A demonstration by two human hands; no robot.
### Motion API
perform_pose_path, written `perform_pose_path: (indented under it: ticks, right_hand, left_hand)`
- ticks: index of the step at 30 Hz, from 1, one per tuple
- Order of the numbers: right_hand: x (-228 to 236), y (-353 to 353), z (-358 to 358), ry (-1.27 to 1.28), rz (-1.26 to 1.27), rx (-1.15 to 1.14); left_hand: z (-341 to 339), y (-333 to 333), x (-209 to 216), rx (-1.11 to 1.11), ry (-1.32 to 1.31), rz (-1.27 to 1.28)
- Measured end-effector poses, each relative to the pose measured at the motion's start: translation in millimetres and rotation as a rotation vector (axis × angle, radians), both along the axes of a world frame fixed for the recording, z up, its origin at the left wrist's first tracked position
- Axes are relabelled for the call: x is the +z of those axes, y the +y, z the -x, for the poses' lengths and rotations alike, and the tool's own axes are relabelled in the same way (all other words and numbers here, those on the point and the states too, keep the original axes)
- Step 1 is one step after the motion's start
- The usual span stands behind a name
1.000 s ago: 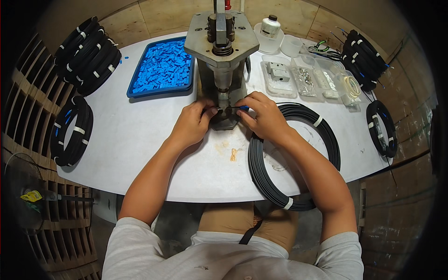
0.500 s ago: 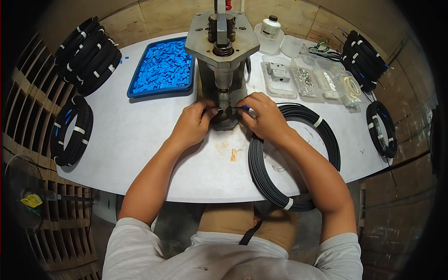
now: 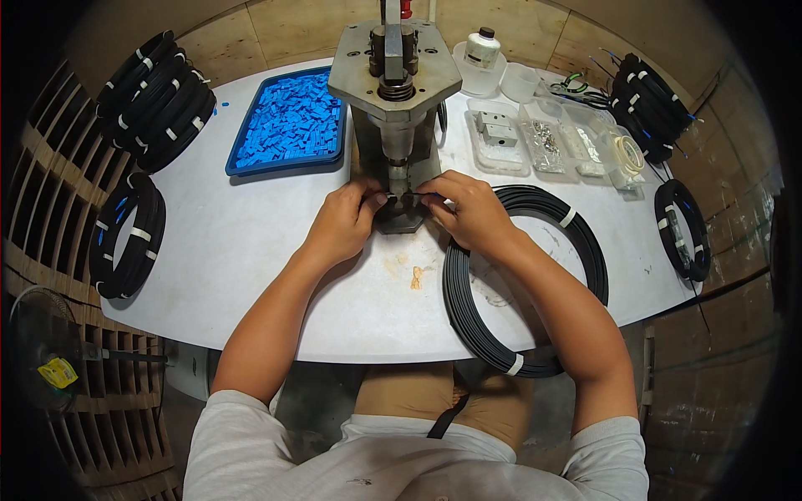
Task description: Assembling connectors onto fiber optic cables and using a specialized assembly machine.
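The black coil (image 3: 461, 309) on the worktop (image 3: 209, 275) is already banded; work at the press (image 3: 394, 102) looks unfinished, the right hand (image 3: 469, 205) pinching a thin dark cable (image 3: 425, 195) there, the left hand (image 3: 344, 217) with fingers drawn together, hold unclear

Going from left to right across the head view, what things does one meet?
Stacked black cable coils, blue tray of blue plastic pieces, metal press, metal blocks, small metallic parts, lone tied black cable coil.

Left hand (image 3: 338, 221) just opposite right hand (image 3: 474, 210)
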State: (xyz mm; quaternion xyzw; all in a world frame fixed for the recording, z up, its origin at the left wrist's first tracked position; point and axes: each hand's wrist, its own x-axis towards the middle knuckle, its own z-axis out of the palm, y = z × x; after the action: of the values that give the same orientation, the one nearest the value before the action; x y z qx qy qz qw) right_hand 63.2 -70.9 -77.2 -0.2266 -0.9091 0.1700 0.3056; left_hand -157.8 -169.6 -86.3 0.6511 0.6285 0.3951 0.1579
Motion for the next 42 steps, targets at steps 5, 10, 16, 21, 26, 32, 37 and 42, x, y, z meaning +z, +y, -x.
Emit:
perform_pose_path:
  ticks: [5, 10, 16, 21, 26, 32, 37, 42]
  right_hand:
    - [-2.6, 2.0, 0.1, -0.009, 0.011, 0.006]
    - [-3.1, 1.5, 0.3, 0.003, 0.035, 0.008]
    - [-1.7, 0.5, 0.7, 0.004, 0.033, 0.014]
    - [-2.3, 0.1, 1.6, 0.005, 0.027, 0.008]
    - [-4.2, 1.2, 2.4, 0.019, 0.021, 0.020]
    - [-4.3, 0.4, 2.7, 0.021, 0.023, 0.010]
    - [-3.7, 0.6, 1.9, 0.015, 0.003, 0.013]
    - [-3.5, 2.9, 0.4, 0.007, -0.013, 0.034]
  left_hand:
    - [0.3, 0.2, -2.5, 0.003, 0.018, -0.009]
    - [-0.3, 0.1, -1.6, -0.008, 0.022, -0.031]
    - [-0.3, -0.3, 0.3, -0.003, 0.011, 0.004]
    - [-2.2, -1.0, 1.3, 0.004, -0.042, 0.008]
    - [-0.8, -0.4, 1.5, -0.003, -0.052, 0.012]
    - [-0.3, -1.1, 3.1, -0.022, -0.038, 0.016]
    - [-1.4, -0.9, 4.9, 0.003, -0.037, 0.041]
    - [2.6, 1.1, -3.6, -0.009, 0.005, -0.016]
